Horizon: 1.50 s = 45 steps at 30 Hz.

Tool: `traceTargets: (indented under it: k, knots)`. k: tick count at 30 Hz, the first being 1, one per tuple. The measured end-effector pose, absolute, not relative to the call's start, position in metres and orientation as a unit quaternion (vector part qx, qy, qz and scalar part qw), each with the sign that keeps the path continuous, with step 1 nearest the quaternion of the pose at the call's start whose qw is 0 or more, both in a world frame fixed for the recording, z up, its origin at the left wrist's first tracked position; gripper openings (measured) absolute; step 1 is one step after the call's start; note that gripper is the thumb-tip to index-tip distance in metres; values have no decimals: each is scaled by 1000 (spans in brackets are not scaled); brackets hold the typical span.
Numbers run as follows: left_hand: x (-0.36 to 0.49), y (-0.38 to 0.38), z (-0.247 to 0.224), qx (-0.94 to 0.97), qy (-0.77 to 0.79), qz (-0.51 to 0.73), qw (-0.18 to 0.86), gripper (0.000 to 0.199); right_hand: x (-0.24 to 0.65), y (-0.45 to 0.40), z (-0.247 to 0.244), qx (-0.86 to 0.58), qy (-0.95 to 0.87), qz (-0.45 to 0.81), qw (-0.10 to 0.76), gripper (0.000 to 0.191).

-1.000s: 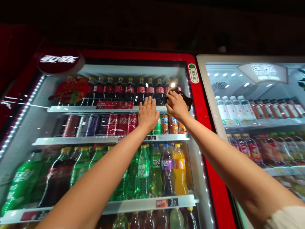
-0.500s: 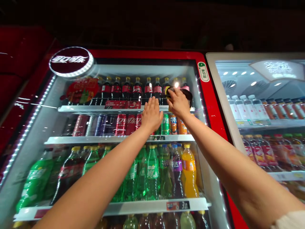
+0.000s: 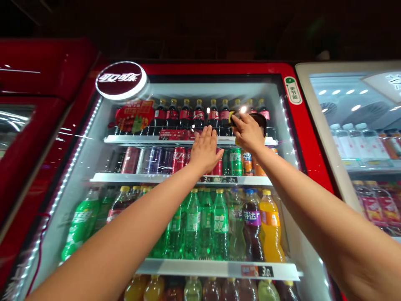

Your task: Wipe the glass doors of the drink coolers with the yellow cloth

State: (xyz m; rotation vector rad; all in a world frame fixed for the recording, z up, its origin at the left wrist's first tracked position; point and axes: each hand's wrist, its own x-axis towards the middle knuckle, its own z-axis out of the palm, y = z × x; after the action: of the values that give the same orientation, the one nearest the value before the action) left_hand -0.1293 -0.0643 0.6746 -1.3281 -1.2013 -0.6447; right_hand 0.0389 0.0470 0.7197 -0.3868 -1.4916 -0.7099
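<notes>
In the head view my left hand point(image 3: 205, 150) lies flat with straight fingers at the glass door of a red drinks fridge point(image 3: 216, 69), in front of the cans and just below the top row of cola bottles point(image 3: 199, 113). It holds nothing. To its right, my right hand point(image 3: 250, 133) has its fingers bent over a black-and-yellow object point(image 3: 260, 120) at the glass. Most of that object is covered by the hand, so I cannot make out its kind. Both arms reach up and forward, and the drinks are behind the glass.
Cans point(image 3: 179, 159) fill the second shelf; green bottles point(image 3: 221, 213) and an orange soda bottle point(image 3: 271, 223) stand below. A lit round sign point(image 3: 121, 80) sits at the upper left. Beside this fridge is a pale-framed one point(image 3: 302, 83) on the right and a red cabinet point(image 3: 37, 69) on the left.
The view has turned left, so the fridge appears further right. Against the glass, my left hand has shifted a little left. My right hand keeps its grip on the black-and-yellow object.
</notes>
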Motion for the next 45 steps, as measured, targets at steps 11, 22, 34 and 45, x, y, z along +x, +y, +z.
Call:
traceTargets:
  k: [11,22,34,45]
  knots:
    - [-164,-102,674,-594,-510,-243,572,68,49,50,683,-70,-719,-364,588,50]
    - [-200,-120,662,-593,-516,-253,565,70,-20,2,669,-60,-725,-363,582,48]
    - [-215,-124,674,-543,-542,-265,584,70,-59,-9,716,-114,-684,-313,649,52]
    - [-214,-141,669,-514,-585,-240,579,67,-29,-4,690,-52,-720,-354,594,48]
